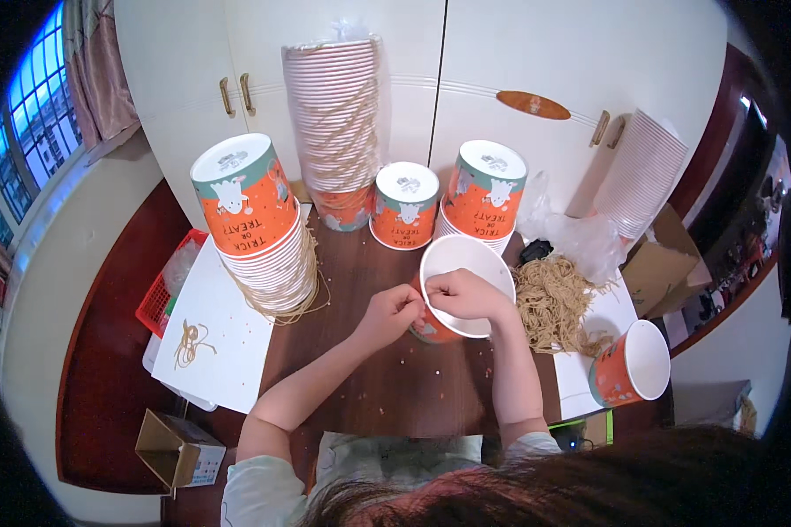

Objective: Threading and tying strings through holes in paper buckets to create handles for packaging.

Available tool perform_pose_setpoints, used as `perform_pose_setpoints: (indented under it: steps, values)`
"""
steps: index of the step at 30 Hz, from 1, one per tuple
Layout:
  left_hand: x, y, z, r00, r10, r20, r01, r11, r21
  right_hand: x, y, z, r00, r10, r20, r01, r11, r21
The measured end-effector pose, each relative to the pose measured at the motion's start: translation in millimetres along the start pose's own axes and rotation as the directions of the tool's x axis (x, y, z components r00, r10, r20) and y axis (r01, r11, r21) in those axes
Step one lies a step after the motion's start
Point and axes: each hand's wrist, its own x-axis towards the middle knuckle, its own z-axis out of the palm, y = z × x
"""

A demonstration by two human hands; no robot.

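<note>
Orange-and-white in the head view, a paper bucket (473, 256) sits tilted at the middle of the brown desk (343, 378), its mouth toward the wearer. The left hand (395, 307) is against the outer wall; the right hand (462, 294) reaches over the rim. Both hands' fingers curl inward, but I cannot tell how tightly or on what. Handwork at the wall seems in hand; the next move calls for a steady bucket. Just right lies a tan cord pile (551, 303).
</note>
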Motion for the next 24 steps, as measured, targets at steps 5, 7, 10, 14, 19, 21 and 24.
perform_pose_setpoints:
  steps: [5,7,10,14,19,21,24]
  values:
    - [6,17,-4,0.998,0.057,0.011,-0.058,0.991,0.124,-9,2,-9,0.998,-0.032,-0.055,0.031,0.999,-0.026]
    - [6,27,-14,0.992,0.123,-0.028,-0.118,0.984,0.134,-14,-1,-10,0.996,-0.024,-0.086,0.023,1.000,-0.018]
    - [5,51,-26,0.996,0.040,-0.086,-0.042,0.999,-0.025,-18,-7,-13,0.988,0.016,-0.151,-0.009,0.999,0.046]
    - [10,61,-30,0.998,-0.039,-0.057,0.004,0.856,-0.516,-16,-2,-14,0.975,-0.003,-0.221,0.035,0.990,0.138]
    - [5,55,-38,0.996,-0.004,0.092,0.071,0.673,-0.736,-12,0,-10,0.982,-0.082,-0.171,0.156,0.862,0.481]
    - [4,53,-30,0.979,-0.175,0.100,0.198,0.746,-0.635,-15,-1,-11,0.982,-0.081,-0.172,0.167,0.799,0.577]
    - [3,55,-20,0.961,-0.214,0.178,0.259,0.920,-0.293,-19,-9,-11,0.970,-0.109,-0.216,0.232,0.681,0.695]
